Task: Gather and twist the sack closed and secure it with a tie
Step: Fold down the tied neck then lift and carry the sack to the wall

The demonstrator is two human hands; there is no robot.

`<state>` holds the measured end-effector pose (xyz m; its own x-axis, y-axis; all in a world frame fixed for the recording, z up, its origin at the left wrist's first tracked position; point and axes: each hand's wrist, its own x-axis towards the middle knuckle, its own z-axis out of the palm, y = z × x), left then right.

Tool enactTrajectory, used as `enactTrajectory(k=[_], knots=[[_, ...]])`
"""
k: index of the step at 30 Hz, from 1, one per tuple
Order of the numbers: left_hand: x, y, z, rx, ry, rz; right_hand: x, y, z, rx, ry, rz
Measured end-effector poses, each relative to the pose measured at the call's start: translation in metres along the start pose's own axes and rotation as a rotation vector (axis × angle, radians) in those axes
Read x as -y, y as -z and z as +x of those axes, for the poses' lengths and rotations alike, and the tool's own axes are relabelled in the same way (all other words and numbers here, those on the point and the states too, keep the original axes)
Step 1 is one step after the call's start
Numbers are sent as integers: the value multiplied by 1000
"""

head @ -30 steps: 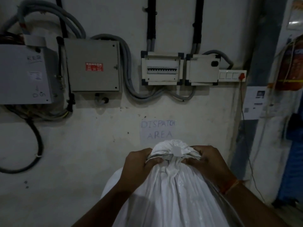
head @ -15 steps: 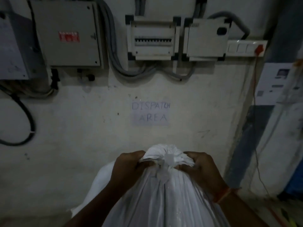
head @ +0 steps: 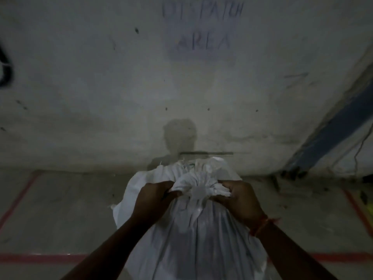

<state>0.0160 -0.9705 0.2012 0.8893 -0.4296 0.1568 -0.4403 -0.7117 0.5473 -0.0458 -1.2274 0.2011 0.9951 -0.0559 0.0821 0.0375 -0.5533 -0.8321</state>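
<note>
A large white sack [head: 193, 235] stands on the floor in front of me, its top gathered into a bunched neck [head: 198, 184]. A pale band or tie [head: 198, 194] seems to cinch the neck; it is blurred. My left hand [head: 153, 201] grips the bunched fabric on the left side of the neck. My right hand [head: 240, 199] grips the fabric on the right side; an orange thread sits on its wrist. Behind the neck a second fold of white sack [head: 201, 164] shows.
A grey wall [head: 101, 98] rises straight ahead with the writing "DISPATCH AREA" [head: 202, 27]. Red floor lines [head: 36, 257] mark a box around the sack. A blue strip [head: 333, 122] and thin cables run down the wall at right.
The view has tilted down from the electrical boxes to the floor and the sack. Both hands keep gripping the neck on either side.
</note>
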Motion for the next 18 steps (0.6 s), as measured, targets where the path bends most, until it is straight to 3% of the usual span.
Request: enactTrajectory(k=[11,15,18], knots=[[145,-225,-58,302,152,143,-238,-169,-47,220,-247,-198],[191,-263,-94,306,275,230,-279,-228,-69,261,-177,-378],[209,-276,-106,283,243,246,-277,-250,-72,251,-222,-460]])
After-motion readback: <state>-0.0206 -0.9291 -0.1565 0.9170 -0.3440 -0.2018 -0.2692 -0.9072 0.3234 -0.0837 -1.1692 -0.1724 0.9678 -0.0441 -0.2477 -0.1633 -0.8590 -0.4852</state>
